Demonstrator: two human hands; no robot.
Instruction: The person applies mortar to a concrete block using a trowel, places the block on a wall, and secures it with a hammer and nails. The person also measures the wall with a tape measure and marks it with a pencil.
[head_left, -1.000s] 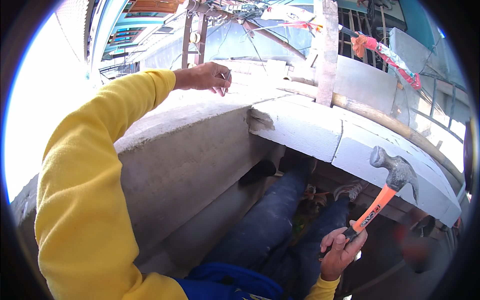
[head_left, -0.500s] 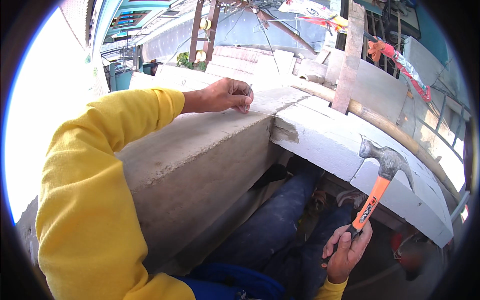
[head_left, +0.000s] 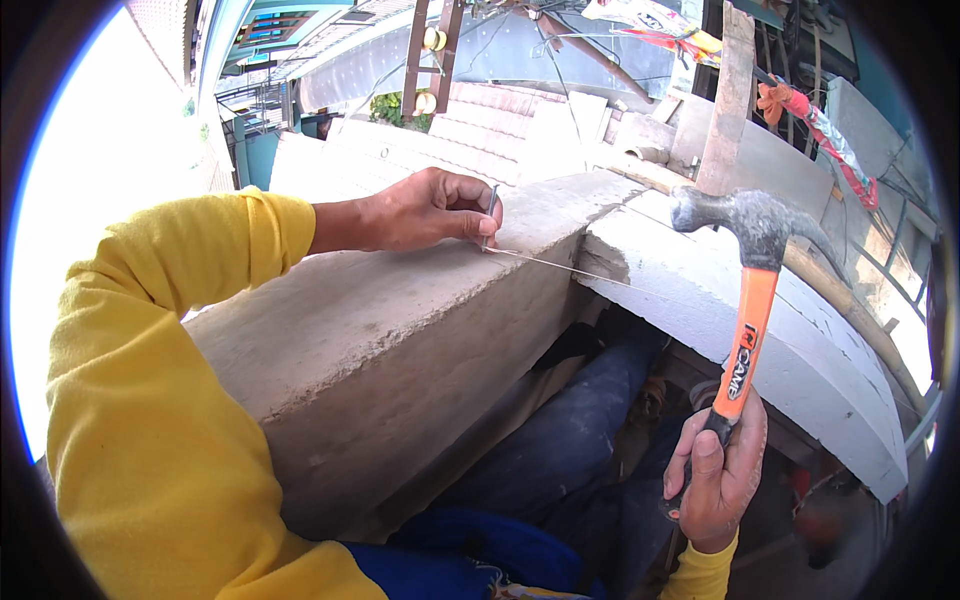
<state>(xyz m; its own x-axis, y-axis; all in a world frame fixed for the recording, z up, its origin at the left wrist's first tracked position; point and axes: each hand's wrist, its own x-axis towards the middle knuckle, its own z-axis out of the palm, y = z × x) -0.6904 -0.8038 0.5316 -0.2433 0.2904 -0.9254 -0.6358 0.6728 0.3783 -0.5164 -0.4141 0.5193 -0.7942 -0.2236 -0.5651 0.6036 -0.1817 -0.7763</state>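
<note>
Pinching nail (head_left: 493, 201), partly hidden, faint string (head_left: 550, 264)

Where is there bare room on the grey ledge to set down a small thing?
The grey ledge looks bare between its front edge and the yellow left sleeve, and between the left hand and white blocks. Crowded: around the nail and string.

I have the nail (head_left: 493, 202) by the wall's (head_left: 370, 305) top edge, near its right corner; string (head_left: 540, 262) leads right; hammer (head_left: 756, 310) right, before blocks (head_left: 830, 365).
</note>
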